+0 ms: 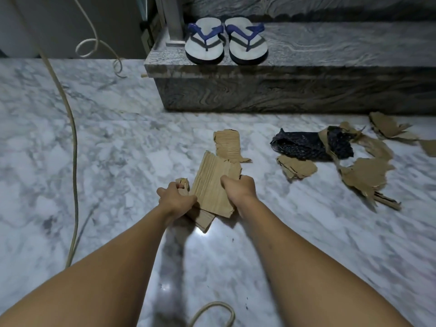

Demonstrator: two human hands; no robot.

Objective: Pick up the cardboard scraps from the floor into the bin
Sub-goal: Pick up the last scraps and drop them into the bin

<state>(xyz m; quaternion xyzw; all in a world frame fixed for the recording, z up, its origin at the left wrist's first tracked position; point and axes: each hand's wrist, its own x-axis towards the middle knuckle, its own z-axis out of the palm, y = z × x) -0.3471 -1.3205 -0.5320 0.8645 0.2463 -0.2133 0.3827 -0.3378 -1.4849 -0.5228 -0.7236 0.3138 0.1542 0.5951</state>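
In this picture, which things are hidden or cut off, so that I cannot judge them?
Head view only.
The bin: not in frame; its place is unknown.
Left hand and right hand: fingertips hidden by the held cardboard piece.
Scrap at the right edge: cut off by the frame.
Dark cloth: partly covered by a torn strip.

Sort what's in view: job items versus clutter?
Job: held cardboard, gripped by left hand and right hand; floor scrap just beyond; torn scraps at right. No bin in view.
Lying about: flip-flops, dark cloth, cord, stone step.
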